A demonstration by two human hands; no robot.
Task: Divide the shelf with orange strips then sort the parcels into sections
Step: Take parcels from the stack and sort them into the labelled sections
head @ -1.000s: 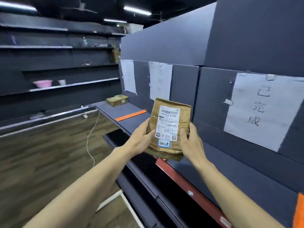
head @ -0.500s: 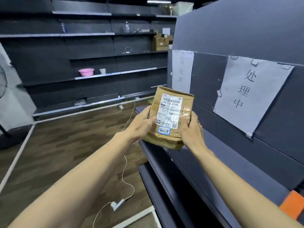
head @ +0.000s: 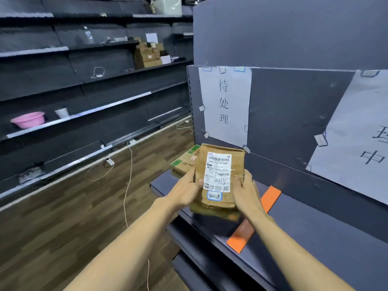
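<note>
I hold a brown paper parcel (head: 220,164) with a white shipping label and a small blue-edged sticker. My left hand (head: 186,191) grips its left edge and my right hand (head: 246,191) its right edge. The parcel hangs tilted just above the left end of the dark shelf (head: 315,234). An orange strip (head: 267,199) runs across the shelf board beside my right wrist, partly hidden by it. Behind the parcel a cardboard box with green marks (head: 182,163) lies on the shelf. A white paper sign (head: 224,103) is taped to the back panel above this section.
A second paper sign (head: 357,139) is taped further right. Across the wooden floor (head: 63,217), wall shelves carry a pink basin (head: 28,119), a white cup (head: 62,112) and stacked cardboard boxes (head: 148,54). A white cable (head: 127,185) trails over the floor.
My view has swung left along the shelf to its end section. The parcel, still in both hands, has come down close to the shelf board beside the orange strip and the green-marked box.
</note>
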